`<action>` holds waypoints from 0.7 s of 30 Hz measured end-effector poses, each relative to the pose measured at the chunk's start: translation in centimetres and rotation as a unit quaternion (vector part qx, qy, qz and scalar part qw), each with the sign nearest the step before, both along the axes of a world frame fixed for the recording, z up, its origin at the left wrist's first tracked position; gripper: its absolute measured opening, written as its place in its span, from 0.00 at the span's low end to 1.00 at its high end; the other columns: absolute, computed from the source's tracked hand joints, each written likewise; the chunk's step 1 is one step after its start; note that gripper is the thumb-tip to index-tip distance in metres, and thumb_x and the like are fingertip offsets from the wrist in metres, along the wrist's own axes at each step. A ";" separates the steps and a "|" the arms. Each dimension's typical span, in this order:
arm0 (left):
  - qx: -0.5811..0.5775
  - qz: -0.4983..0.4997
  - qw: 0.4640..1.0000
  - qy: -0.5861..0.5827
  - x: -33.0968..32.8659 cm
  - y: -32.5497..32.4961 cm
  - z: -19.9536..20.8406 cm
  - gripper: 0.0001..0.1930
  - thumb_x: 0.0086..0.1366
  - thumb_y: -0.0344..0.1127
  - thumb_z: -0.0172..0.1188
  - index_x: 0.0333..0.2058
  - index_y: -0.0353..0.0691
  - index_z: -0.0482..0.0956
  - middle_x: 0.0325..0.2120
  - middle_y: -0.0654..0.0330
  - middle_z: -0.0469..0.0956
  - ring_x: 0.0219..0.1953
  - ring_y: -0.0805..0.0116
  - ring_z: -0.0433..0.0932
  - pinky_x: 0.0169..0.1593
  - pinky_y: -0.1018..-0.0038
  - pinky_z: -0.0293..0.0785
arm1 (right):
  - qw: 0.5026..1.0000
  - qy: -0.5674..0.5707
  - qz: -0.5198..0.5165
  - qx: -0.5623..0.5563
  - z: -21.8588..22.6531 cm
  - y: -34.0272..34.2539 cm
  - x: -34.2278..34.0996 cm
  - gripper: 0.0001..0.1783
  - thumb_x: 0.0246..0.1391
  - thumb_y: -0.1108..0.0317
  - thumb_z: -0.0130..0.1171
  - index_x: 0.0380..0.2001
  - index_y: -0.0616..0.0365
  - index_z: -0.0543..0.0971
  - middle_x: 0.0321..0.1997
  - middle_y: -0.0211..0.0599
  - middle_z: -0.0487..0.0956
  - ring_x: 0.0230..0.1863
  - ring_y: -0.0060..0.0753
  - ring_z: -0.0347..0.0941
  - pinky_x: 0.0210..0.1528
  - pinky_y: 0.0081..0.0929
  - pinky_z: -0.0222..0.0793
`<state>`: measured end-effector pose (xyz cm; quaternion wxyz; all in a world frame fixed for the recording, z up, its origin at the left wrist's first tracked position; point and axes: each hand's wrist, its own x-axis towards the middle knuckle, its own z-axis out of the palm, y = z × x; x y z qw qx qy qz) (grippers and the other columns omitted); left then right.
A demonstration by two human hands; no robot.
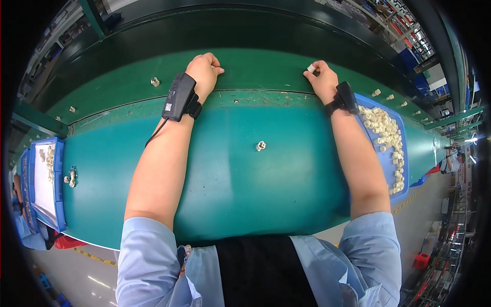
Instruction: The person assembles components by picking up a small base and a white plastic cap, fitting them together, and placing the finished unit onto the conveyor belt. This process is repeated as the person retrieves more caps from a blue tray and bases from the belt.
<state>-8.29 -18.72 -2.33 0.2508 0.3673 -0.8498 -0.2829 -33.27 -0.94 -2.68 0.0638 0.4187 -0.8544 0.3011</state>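
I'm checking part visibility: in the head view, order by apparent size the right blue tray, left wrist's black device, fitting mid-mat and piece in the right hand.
1. Right blue tray
2. Black device
3. Fitting and held piece: too close to rank; the piece is partly covered.

Beyond the right end of the desk (291, 192) I can see a person in light blue (452, 162), and nearer, a red bin (422, 260) on the grey floor (401, 240). Yellow striped tape (94, 256) marks the floor off to the left. Up behind, a green post (92, 19) stands at the left.
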 end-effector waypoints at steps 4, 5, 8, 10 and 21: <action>-0.003 -0.019 1.000 0.012 -0.2 0.3 0.2 0.08 0.52 0.32 0.60 0.29 0.34 0.74 0.31 0.53 0.73 0.33 0.61 0.73 0.38 0.70 0.69 | 0.999 0.023 0.003 0.031 1.1 0.6 0.2 0.11 0.46 0.65 0.57 0.32 0.58 0.72 0.27 0.42 0.77 0.31 0.43 0.74 0.34 0.32 0.69; -0.002 -0.025 1.000 0.014 -0.3 0.4 0.2 0.09 0.52 0.33 0.61 0.29 0.35 0.74 0.31 0.53 0.73 0.33 0.61 0.73 0.38 0.70 0.69 | 0.999 0.019 -0.013 0.043 1.0 0.5 0.0 0.12 0.46 0.64 0.57 0.33 0.58 0.73 0.27 0.43 0.77 0.31 0.43 0.74 0.34 0.32 0.69; -0.007 -0.030 0.999 0.018 -0.7 0.8 0.1 0.09 0.52 0.33 0.61 0.29 0.35 0.74 0.31 0.54 0.74 0.32 0.61 0.74 0.37 0.71 0.69 | 0.997 0.011 -0.044 0.068 1.1 0.6 -0.9 0.15 0.46 0.62 0.57 0.35 0.58 0.73 0.27 0.44 0.77 0.30 0.44 0.74 0.35 0.32 0.69; -0.009 -0.030 0.999 0.019 -0.7 0.9 0.2 0.09 0.52 0.33 0.61 0.29 0.35 0.74 0.31 0.54 0.74 0.32 0.61 0.74 0.37 0.71 0.69 | 0.996 0.026 -0.048 0.071 1.2 0.9 -1.5 0.17 0.45 0.61 0.58 0.37 0.60 0.73 0.28 0.45 0.78 0.31 0.44 0.74 0.35 0.32 0.69; 0.172 -0.045 0.966 0.189 -1.2 2.7 2.1 0.11 0.55 0.32 0.58 0.37 0.38 0.72 0.24 0.63 0.74 0.28 0.77 0.72 0.32 0.81 0.69 | 0.998 0.038 -0.026 -0.048 5.4 5.7 -2.9 0.19 0.47 0.60 0.58 0.39 0.62 0.74 0.28 0.39 0.78 0.30 0.32 0.74 0.33 0.25 0.69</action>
